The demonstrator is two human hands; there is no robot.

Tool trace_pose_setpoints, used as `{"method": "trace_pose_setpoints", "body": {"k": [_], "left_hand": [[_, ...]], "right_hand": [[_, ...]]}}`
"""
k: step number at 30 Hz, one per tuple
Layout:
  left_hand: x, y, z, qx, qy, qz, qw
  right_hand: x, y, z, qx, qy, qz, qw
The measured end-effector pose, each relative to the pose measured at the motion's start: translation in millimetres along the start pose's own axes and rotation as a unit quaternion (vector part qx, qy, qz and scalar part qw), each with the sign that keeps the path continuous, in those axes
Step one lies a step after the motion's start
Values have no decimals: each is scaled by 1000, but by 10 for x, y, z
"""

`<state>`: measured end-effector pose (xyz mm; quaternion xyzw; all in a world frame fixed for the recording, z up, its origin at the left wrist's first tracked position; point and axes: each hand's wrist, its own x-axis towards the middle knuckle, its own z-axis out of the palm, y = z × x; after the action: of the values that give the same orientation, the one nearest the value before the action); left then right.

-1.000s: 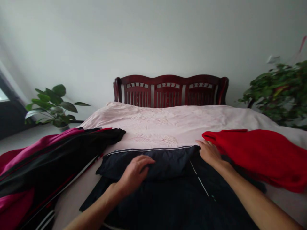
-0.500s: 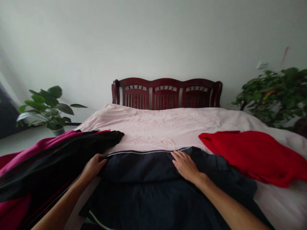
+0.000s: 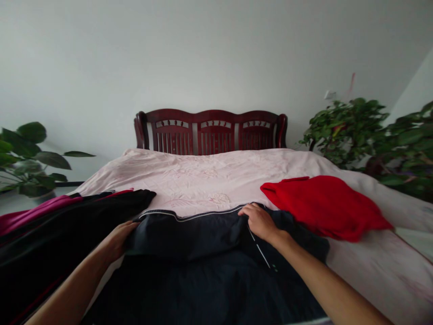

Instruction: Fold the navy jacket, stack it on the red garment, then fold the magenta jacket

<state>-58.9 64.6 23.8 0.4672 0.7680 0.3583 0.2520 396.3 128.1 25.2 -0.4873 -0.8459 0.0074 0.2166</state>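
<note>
Dark navy cloth garment (image 3: pixel 189 234) with thin white piping along a doubled-over top band, spread on a bed and running out of view past the bottom of the frame; lower part cut off, and the exact kind of garment hard to make out among the dark folds. A short white stripe and tiny green marks on the cloth, just below the right grip (image 3: pixel 259 221). That right grip on the band near its upper edge, fingers curled over the navy cloth, thumb out of sight; clamped or merely resting, impossible to tell. Left grip (image 3: pixel 117 239) at the band's left end, fingertips hidden behind the cloth, so apart or together unclear. Bare forearms (image 3: pixel 321 280) reaching in from the bottom corners, well apart, with the band between them. Just left of the navy garment, a black garment with magenta panels (image 3: pixel 61 221), cut off by the frame's left edge. Just right of it, a crumpled bright red garment (image 3: pixel 324 207). All of this on a pale pink embroidered bed cover (image 3: pixel 203 180), below a dark red carved wooden headboard (image 3: pixel 211 131). Beyond the bed, a leafy green plant (image 3: pixel 345 131) at right and a broad-leaved plant (image 3: pixel 27 158) at left.
</note>
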Motion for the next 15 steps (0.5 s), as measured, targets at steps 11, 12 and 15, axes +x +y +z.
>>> {"method": "trace_pose_setpoints", "body": {"k": [11,12,15], "left_hand": [[156,-116,-126,-14,-34,-49,998],[200,-164,-133,45,-10,-23,999],[331,-312,-140,165,27,24,986]], "right_hand": [[-153,189,-55,-115,-7,-82,990],[-190,202,-47,-117,-11,-80,990],[-300,232,15,-104,-25,-64,992]]}}
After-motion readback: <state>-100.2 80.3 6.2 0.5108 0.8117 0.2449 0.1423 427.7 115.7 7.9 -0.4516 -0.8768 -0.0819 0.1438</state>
